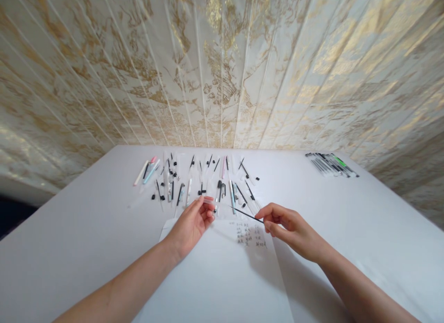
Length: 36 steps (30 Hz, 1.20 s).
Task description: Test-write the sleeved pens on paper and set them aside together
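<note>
We have our left hand pinched around a clear pen barrel, held just above the near edge of the spread of parts, and our right hand closed in a fingertip pinch on the back end of a thin black refill, whose tip points left toward the barrel but is still apart from it. Both are raised over a sheet of paper lying on the white counter. From here, our likeliest trouble is the refill missing the barrel's mouth: it is long, thin and held only at one end, so a small wobble could send the tip past the opening or bend it. The barrel is slick and see-through, held by a few fingertips, and could twist or slip down among the loose pen parts just behind it, knocking small caps and springs out of their rows. A dragged wrist could also shift the paper or smear the handwriting on it. Much is hard for us to make out: the clear barrels nearly vanish against the white counter, so we cannot count them or tell which pieces are touching; the barrel's open end is hidden behind our fingers; the writing is too small to read; and the bundle of finished pens far off to the right blurs into one dark cluster
</note>
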Tool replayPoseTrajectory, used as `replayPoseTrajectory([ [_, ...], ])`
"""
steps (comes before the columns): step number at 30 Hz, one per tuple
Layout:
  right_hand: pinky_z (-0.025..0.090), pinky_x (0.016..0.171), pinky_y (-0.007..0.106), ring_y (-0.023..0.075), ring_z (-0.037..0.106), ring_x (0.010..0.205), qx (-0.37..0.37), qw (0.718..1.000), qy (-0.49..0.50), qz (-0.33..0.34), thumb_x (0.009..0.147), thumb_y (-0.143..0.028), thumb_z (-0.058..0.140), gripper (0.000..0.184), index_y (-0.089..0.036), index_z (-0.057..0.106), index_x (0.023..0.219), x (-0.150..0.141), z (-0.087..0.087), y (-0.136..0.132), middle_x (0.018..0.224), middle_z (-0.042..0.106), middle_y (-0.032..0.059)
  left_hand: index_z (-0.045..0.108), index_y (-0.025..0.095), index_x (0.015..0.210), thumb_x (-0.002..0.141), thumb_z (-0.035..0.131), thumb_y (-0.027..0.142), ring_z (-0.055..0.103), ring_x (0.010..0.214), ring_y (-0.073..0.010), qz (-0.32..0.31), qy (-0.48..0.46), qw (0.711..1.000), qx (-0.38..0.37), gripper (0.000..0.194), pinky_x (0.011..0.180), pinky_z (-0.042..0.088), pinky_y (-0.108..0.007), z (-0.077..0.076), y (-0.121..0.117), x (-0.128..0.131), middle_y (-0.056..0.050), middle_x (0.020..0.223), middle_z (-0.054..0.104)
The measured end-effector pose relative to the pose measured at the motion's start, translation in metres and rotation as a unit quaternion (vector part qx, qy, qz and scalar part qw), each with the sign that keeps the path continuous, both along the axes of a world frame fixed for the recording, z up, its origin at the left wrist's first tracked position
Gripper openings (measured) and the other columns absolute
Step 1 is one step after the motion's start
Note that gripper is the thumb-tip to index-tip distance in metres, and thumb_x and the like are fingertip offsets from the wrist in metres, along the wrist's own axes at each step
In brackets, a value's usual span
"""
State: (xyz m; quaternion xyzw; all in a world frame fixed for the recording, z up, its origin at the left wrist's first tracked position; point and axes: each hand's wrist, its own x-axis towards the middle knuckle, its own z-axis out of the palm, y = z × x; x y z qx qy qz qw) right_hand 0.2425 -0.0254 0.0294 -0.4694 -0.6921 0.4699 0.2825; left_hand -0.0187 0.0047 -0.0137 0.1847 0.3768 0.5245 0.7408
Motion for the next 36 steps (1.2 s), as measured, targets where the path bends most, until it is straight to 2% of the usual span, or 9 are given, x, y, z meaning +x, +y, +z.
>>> replayPoseTrajectory([
  [5, 0.038, 0.063, 0.026, 0.0139, 0.049, 0.069, -0.002, 1.0, -0.013, 0.0, 0.091, -0.028, 0.05, 0.015, -0.021, 0.06, 0.099, -0.001, -0.002, 0.0, 0.072, 0.053, -0.0012, 0.07, 0.013, 0.086, 0.088, 0.061, 0.028, 0.054, 0.059, -0.0077, -0.008, 0.009, 1.0, 0.014, 0.018, 0.06, 0.05, -0.018, 0.001, -0.001, 0.002, -0.002, 0.07, 0.062],
  [9, 0.038, 0.063, 0.026, 0.0138, 0.05, 0.069, -0.008, 1.0, -0.014, -0.003, 0.091, -0.026, 0.049, 0.013, -0.021, 0.059, 0.098, -0.007, -0.004, -0.002, 0.074, 0.055, -0.0007, 0.072, 0.014, 0.089, 0.086, 0.064, 0.035, 0.056, 0.064, -0.0089, -0.064, 0.074, 0.992, 0.074, 0.022, 0.066, 0.048, -0.019, 0.0, -0.007, 0.004, -0.003, 0.073, 0.067],
  [13, 0.039, 0.061, 0.024, 0.0131, 0.051, 0.069, -0.013, 1.0, 0.005, -0.002, 0.091, -0.025, 0.051, 0.006, -0.02, 0.055, 0.092, -0.019, -0.009, -0.005, 0.075, 0.055, -0.0009, 0.074, 0.016, 0.093, 0.084, 0.065, 0.041, 0.06, 0.071, -0.0121, -0.138, 0.159, 0.97, 0.124, 0.028, 0.075, 0.048, -0.024, 0.0, -0.011, 0.005, -0.006, 0.082, 0.072],
  [18, 0.043, 0.064, 0.025, 0.012, 0.053, 0.067, -0.006, 0.998, 0.054, -0.008, 0.092, -0.026, 0.051, 0.007, -0.019, 0.051, 0.09, -0.032, -0.024, -0.01, 0.075, 0.055, -0.0013, 0.076, 0.018, 0.095, 0.084, 0.065, 0.041, 0.062, 0.076, -0.0155, -0.223, 0.243, 0.929, 0.169, 0.028, 0.078, 0.047, -0.027, 0.003, -0.013, 0.004, -0.008, 0.092, 0.075],
  [20, 0.045, 0.066, 0.026, 0.0129, 0.055, 0.071, -0.002, 0.998, 0.059, 0.004, 0.091, -0.028, 0.053, 0.01, -0.02, 0.052, 0.096, -0.034, -0.028, -0.011, 0.078, 0.058, -0.0001, 0.076, 0.017, 0.095, 0.084, 0.065, 0.041, 0.062, 0.076, -0.0159, -0.221, 0.24, 0.93, 0.169, 0.028, 0.078, 0.047, -0.028, 0.003, -0.012, 0.004, -0.008, 0.092, 0.075],
  [25, 0.046, 0.07, 0.028, 0.0154, 0.057, 0.077, 0.04, 0.999, 0.014, -0.024, 0.091, -0.029, 0.054, 0.022, -0.022, 0.049, 0.112, -0.028, -0.028, -0.008, 0.086, 0.062, 0.0021, 0.075, 0.015, 0.092, 0.08, 0.069, 0.041, 0.061, 0.074, -0.0147, -0.147, 0.134, 0.975, 0.096, 0.03, 0.079, 0.047, -0.027, 0.003, -0.009, 0.004, -0.008, 0.085, 0.074],
  [29, 0.044, 0.063, 0.026, 0.015, 0.055, 0.07, 0.062, 0.996, -0.016, -0.068, 0.092, -0.031, 0.052, 0.011, -0.021, 0.054, 0.092, -0.025, -0.024, -0.007, 0.076, 0.06, 0.0014, 0.076, 0.014, 0.09, 0.075, 0.074, 0.042, 0.061, 0.073, -0.0139, -0.123, 0.108, 0.984, 0.068, 0.032, 0.077, 0.048, -0.025, 0.006, -0.007, 0.004, -0.009, 0.082, 0.074],
  [32, 0.043, 0.061, 0.025, 0.0141, 0.054, 0.066, 0.075, 0.994, -0.025, -0.069, 0.093, -0.031, 0.049, 0.017, -0.02, 0.054, 0.081, -0.027, -0.023, -0.006, 0.072, 0.059, 0.0011, 0.076, 0.014, 0.09, 0.075, 0.075, 0.042, 0.061, 0.073, -0.0139, -0.127, 0.114, 0.983, 0.073, 0.032, 0.077, 0.048, -0.025, 0.006, -0.007, 0.004, -0.009, 0.083, 0.074],
  [36, 0.041, 0.06, 0.024, 0.0137, 0.052, 0.065, 0.088, 0.994, -0.033, -0.059, 0.094, -0.03, 0.048, 0.02, -0.019, 0.054, 0.078, -0.032, -0.023, -0.006, 0.071, 0.058, 0.0008, 0.076, 0.016, 0.097, 0.081, 0.069, 0.041, 0.061, 0.074, -0.0138, -0.166, 0.15, 0.969, 0.103, 0.03, 0.079, 0.047, -0.025, 0.002, -0.009, 0.003, -0.009, 0.086, 0.075],
])
